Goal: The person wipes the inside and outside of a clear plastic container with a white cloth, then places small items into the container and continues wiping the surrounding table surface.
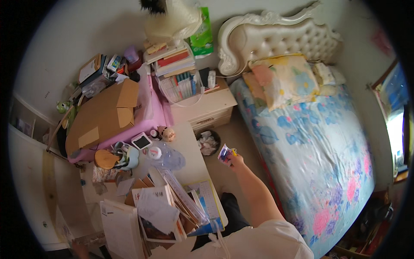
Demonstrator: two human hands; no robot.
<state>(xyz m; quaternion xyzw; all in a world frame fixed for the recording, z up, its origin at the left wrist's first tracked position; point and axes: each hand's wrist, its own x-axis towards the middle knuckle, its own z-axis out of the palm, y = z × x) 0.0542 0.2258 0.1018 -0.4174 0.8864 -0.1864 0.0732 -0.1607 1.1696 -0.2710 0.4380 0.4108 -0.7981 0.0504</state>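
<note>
My right hand (238,160) reaches out over the floor between desk and bed, gripping a small, shiny printed packet (223,154). Something thin and yellow (234,152) shows at its fingers; what it is, I cannot tell. Just beyond the packet stands a dark round wastebasket (218,142) with crumpled white tissues (207,142) inside. What looks like my left hand (80,250) is dim and blurred at the lower left rim, near a stack of books (119,226). Its fingers cannot be made out.
The white desk (190,142) carries a large clear plastic bottle (169,157), a blue holder (132,158), a small white-framed device (141,141) and a long ruler (184,194). A nightstand (207,106) stands behind the wastebasket. The bed (310,155) bounds the right side.
</note>
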